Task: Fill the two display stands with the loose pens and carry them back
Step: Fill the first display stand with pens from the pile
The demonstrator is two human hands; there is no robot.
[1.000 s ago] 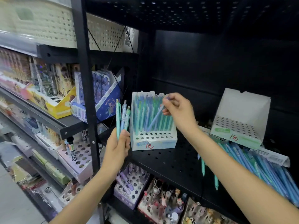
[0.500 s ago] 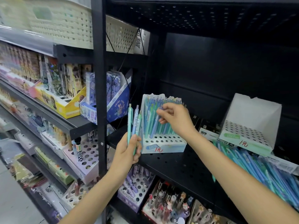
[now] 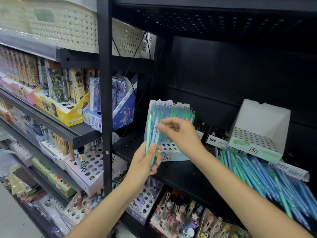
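A white display stand (image 3: pixel 173 156) on the black shelf is packed with blue and green pens. My left hand (image 3: pixel 145 162) grips a small bundle of pens (image 3: pixel 152 133) upright in front of the stand. My right hand (image 3: pixel 180 133) reaches over from the right and pinches the top of one pen in that bundle. A second white stand (image 3: pixel 257 133) stands empty further right. A heap of loose blue and green pens (image 3: pixel 267 179) lies on the shelf below the empty stand.
A black upright post (image 3: pixel 104 100) divides the shelving just left of my hands. Left shelves hold boxed stationery, such as a yellow box (image 3: pixel 68 114) and a blue box (image 3: pixel 123 114). Perforated pen stands with character pens (image 3: pixel 175 215) fill the lower shelf.
My right hand has left the filled stand and moved left to the bundle in my left hand, now pinching a pen there. My left hand has moved closer to the stand.
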